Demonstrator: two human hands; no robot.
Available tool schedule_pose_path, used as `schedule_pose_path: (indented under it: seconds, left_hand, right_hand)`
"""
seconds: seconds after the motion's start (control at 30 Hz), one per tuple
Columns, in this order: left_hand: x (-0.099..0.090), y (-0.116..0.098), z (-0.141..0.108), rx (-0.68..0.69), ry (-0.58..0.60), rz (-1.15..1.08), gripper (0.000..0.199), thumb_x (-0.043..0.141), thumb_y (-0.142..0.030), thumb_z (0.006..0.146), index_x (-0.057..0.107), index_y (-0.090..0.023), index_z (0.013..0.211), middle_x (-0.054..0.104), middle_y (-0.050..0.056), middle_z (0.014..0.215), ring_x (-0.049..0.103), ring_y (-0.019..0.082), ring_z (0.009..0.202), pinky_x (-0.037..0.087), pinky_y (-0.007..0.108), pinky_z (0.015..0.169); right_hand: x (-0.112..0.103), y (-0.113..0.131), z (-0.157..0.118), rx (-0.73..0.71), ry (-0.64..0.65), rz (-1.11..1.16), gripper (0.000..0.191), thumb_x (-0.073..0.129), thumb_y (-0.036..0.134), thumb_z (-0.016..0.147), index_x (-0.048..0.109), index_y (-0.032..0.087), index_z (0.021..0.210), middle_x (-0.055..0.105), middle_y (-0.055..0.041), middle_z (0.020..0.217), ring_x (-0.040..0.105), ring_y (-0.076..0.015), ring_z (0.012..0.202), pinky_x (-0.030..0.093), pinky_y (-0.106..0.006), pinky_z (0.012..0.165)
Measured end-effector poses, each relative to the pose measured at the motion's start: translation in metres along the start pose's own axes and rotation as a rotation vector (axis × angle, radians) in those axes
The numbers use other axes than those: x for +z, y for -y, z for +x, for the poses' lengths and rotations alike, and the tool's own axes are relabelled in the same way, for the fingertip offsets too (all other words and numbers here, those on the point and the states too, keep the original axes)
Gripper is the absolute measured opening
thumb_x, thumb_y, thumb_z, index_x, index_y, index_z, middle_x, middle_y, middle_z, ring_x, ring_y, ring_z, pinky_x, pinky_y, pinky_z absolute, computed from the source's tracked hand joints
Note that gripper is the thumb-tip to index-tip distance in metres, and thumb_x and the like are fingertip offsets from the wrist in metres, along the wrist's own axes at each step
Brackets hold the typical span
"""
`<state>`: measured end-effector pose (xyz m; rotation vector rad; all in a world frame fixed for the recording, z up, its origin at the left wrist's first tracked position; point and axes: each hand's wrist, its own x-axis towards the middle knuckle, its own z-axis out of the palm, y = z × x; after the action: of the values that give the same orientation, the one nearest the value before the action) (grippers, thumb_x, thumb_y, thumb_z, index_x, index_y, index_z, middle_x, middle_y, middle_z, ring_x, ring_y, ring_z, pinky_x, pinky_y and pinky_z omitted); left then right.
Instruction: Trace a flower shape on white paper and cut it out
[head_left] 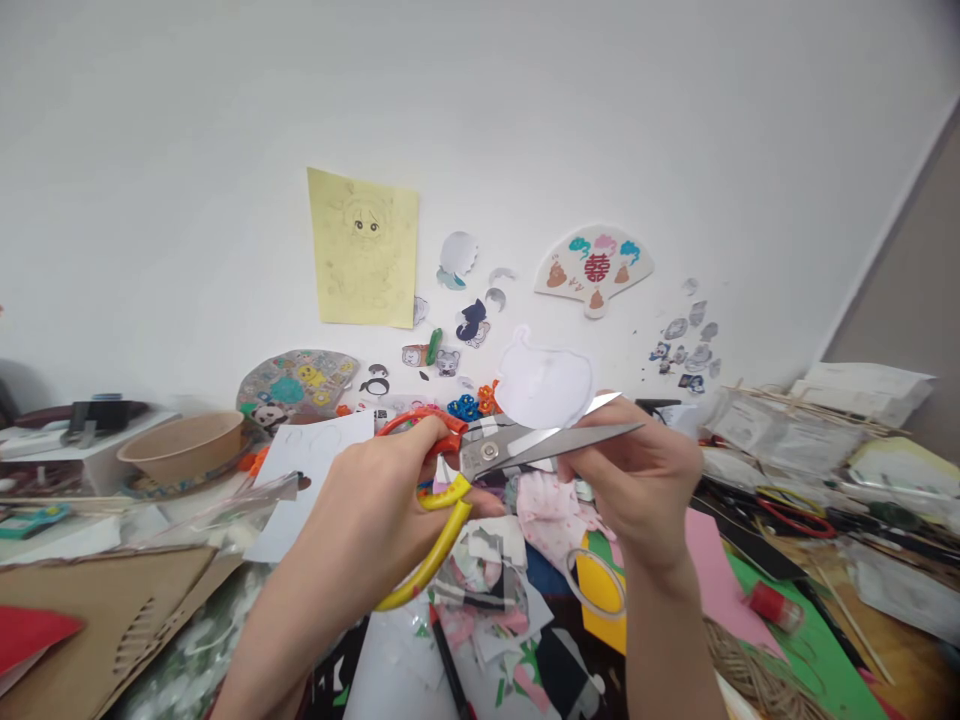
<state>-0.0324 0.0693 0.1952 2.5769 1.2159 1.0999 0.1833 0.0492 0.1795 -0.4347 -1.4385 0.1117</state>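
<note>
At centre frame, our left hand's fingers (424,442) grip the yellow-handled scissors (487,450) open, while our right hand (637,470) pinches the white paper cutout (541,382), steadying its edge at the blades.

We've got brushed steel scissor blades (525,448), a glossy yellow plastic handle (429,562), a glossy orange plastic handle (450,428), a matt white paper cut-out (541,382), rough brown corrugated cardboard (112,625), a matt kraft-paper bowl (180,447), coarse fibre twine (757,675).
</note>
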Motion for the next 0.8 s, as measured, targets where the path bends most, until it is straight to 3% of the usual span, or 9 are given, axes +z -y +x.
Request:
schedule_pose_path:
  seconds: [0.43,0.8]
  left_hand:
    - [0.004,-0.002,0.002,0.043,-0.02,-0.058,0.032,0.064,-0.051,0.084,0.047,-0.023,0.081,0.046,-0.008,0.058,0.042,0.014,0.055,0.027,0.026,0.055]
    - [0.007,-0.004,0.004,-0.018,-0.006,-0.112,0.033,0.062,-0.052,0.082,0.046,-0.023,0.079,0.047,-0.007,0.061,0.04,0.014,0.057,0.027,0.027,0.057]
  right_hand:
    - [0.003,0.002,0.002,-0.039,-0.062,-0.049,0.024,0.07,-0.001,0.074,0.075,0.022,0.077,0.062,0.0015,0.063,0.062,-0.0159,0.059,0.049,-0.029,0.053]
    - [0.015,0.01,0.0,-0.071,-0.111,-0.099,0.021,0.069,0.003,0.082,0.07,0.02,0.069,0.058,0.0016,0.06,0.057,-0.0138,0.058,0.045,-0.029,0.054]
